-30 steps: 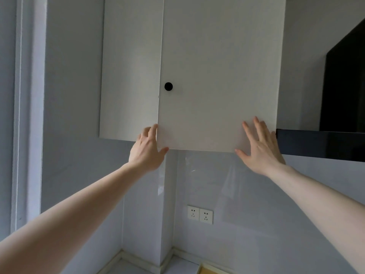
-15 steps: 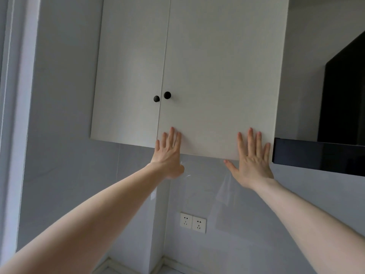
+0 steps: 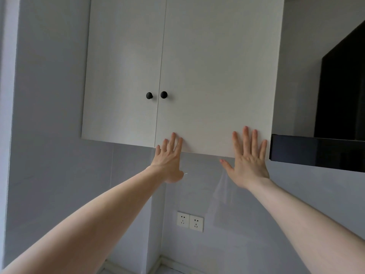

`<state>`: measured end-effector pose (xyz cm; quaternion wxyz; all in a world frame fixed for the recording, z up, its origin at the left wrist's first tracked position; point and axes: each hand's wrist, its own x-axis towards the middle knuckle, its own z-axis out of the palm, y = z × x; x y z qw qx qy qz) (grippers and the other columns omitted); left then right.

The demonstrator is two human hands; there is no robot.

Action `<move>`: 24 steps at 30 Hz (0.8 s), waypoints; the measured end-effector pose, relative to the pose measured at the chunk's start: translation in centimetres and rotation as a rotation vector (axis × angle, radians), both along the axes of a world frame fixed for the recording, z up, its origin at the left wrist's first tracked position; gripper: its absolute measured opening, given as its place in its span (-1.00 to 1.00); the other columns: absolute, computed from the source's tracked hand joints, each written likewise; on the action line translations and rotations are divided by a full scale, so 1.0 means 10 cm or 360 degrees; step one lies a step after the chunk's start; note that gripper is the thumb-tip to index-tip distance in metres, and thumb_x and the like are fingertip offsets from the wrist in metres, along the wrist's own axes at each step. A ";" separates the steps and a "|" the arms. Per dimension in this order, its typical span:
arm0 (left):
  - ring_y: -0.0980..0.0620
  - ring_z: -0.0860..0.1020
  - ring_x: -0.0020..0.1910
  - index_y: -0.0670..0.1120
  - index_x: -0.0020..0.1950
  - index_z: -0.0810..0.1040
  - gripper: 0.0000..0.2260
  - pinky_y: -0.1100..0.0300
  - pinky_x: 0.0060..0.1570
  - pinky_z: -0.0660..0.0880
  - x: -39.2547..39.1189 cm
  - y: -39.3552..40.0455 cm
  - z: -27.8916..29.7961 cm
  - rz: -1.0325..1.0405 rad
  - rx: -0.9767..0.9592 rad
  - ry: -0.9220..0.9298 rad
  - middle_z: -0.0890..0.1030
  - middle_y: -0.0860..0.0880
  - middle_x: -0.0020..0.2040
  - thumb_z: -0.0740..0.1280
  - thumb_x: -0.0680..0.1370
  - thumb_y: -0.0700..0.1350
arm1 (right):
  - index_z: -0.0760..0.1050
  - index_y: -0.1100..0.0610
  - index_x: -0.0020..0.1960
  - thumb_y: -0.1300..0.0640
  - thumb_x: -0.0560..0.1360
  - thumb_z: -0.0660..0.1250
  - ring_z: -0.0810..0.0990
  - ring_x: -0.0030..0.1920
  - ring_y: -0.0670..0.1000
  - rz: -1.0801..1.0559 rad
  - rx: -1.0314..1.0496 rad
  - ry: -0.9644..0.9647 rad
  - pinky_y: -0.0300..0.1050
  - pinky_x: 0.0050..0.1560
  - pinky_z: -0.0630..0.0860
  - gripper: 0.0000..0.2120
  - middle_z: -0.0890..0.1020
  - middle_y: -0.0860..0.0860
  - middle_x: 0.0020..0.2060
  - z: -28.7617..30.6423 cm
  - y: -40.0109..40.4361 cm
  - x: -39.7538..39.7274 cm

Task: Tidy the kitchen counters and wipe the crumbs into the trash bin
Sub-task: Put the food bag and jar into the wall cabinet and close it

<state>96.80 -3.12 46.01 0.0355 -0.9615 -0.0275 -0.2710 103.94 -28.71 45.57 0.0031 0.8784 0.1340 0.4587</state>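
Change since a second ago: the right-hand door, then swung a little out from the cabinet with only its own knob showing, now lies flush beside the left door, and both knobs show side by side; the left hand has shifted from the door's left edge to its face.
Wall cabinet [image 3: 177, 56]: white, hung on the grey wall, its long axis upright, its front facing the person; its lower edge runs just above both palms.
Right-hand door [image 3: 217, 76]: closed, tall and upright; both hands lie on its bottom strip.
Left-hand door [image 3: 124, 76]: closed, just left of the left hand, not touched.
Range hood [image 3: 325, 147]: black, its lower bar starting just right of the right hand's little finger, near it but apart.
Left hand [image 3: 167, 161]: released, nothing grasped; fingers straight and pointing up, fingertips flat on the right-hand door's lower left corner, beside the seam between the doors.
Right hand [image 3: 248, 163]: released, nothing grasped; fingers spread and pointing up, pressed flat on the same door's lower right corner, thumb stretched out left below the door's edge.
Wall sockets [image 3: 190, 221]: two white plates side by side, well below the hands, between the two forearms.
Knobs [image 3: 163, 94]: two round black ones either side of the seam, well above the left hand's fingertips.
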 end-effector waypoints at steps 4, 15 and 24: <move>-0.26 -0.23 0.62 -0.07 0.62 -0.37 0.02 -0.20 0.59 -0.09 0.02 0.01 -0.02 -0.0011 0.0008 0.0019 -0.42 -0.12 0.60 0.37 0.50 0.08 | -0.34 0.08 0.62 -0.39 0.55 -0.03 -0.43 0.56 0.25 -0.0013 0.0011 -0.0003 0.39 0.53 -0.23 -0.10 -0.43 0.17 0.56 0.00 0.02 0.02; -0.21 -0.19 0.63 -0.05 0.62 -0.37 0.01 -0.17 0.59 -0.03 0.08 0.05 -0.08 -0.0027 0.0034 0.0035 -0.42 -0.10 0.60 0.36 0.51 0.09 | -0.35 0.09 0.62 -0.40 0.54 0.04 -0.43 0.55 0.27 -0.0055 0.0008 -0.0004 0.41 0.52 -0.24 -0.05 -0.43 0.19 0.55 -0.01 0.05 0.03; -0.12 -0.28 0.62 0.08 0.60 -0.41 0.01 -0.25 0.57 -0.09 0.04 0.04 -0.02 -0.0034 -0.0201 0.0223 -0.46 0.05 0.58 0.35 0.49 -0.05 | -0.43 0.06 0.60 -0.43 0.52 0.06 -0.53 0.50 0.29 -0.0076 -0.0003 0.0179 0.40 0.51 -0.30 -0.01 -0.54 0.20 0.49 0.02 0.11 -0.10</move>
